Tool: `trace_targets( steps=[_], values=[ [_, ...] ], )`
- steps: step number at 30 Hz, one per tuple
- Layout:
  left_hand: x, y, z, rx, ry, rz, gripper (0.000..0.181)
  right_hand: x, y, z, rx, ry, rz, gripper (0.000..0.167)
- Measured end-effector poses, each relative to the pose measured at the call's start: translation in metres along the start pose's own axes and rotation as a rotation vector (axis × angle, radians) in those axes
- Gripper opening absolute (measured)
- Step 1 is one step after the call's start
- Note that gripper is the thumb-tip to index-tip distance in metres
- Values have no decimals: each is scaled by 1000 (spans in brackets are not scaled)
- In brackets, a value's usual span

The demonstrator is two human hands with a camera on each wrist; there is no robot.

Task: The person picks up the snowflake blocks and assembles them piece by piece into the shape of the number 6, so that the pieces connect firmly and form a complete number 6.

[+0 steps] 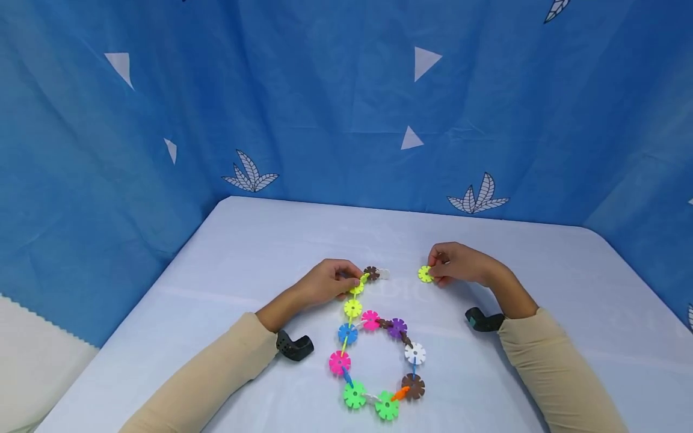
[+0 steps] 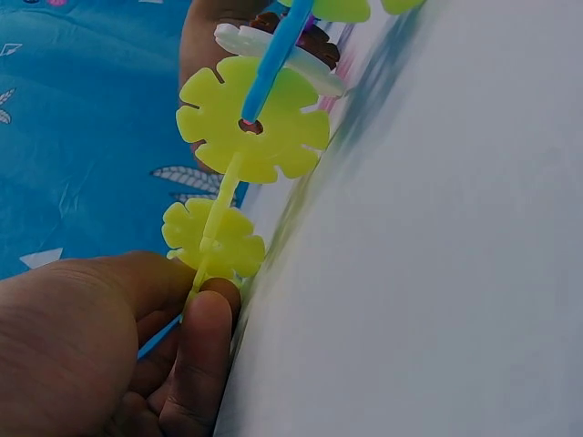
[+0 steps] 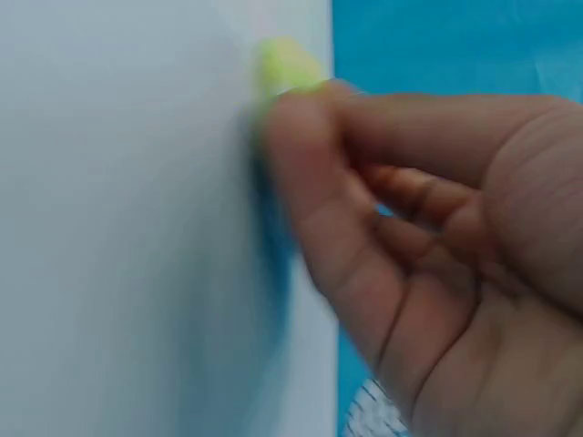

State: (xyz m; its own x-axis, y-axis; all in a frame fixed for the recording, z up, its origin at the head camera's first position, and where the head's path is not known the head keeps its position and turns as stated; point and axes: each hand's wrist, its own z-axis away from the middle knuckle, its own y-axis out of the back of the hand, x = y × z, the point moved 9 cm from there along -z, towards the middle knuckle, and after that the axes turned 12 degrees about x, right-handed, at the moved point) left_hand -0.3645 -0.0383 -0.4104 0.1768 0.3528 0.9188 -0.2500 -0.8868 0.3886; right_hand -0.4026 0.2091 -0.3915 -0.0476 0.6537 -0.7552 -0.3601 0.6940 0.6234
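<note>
My left hand pinches a yellow notched disc in the upper tail of a chain of interlocking snowflake discs. Beyond its fingertips, a brown disc and a white disc end that tail. Below comes another yellow disc, then a ring of discs with a blue disc where the tail meets it. Up close, the left wrist view shows the thumb and finger on a yellow piece. To the right, my right hand pinches a separate yellow disc, blurred in the right wrist view.
The ring's lower side has a green disc and a brown disc, lying flat on the white table. Black wrist devices sit by the left cuff and right cuff. A blue patterned curtain hangs behind the table.
</note>
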Motion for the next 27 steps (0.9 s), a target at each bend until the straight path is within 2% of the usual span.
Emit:
trace_targets(
  steps=[4, 9, 17, 27],
  values=[
    [-1, -2, 0, -3, -6, 10, 14, -5, -21, -6, -10, -41, -169, 18],
    [-1, -2, 0, 9, 1, 1, 17, -13, -37, -9, -16, -67, -274, 19],
    [1, -1, 1, 14, -10, 7, 20, -14, -44, -10, -1, -109, -298, 17],
    [4, -2, 2, 11, -36, -8, 23, -14, -48, -9, -36, -110, -332, 16]
  ],
)
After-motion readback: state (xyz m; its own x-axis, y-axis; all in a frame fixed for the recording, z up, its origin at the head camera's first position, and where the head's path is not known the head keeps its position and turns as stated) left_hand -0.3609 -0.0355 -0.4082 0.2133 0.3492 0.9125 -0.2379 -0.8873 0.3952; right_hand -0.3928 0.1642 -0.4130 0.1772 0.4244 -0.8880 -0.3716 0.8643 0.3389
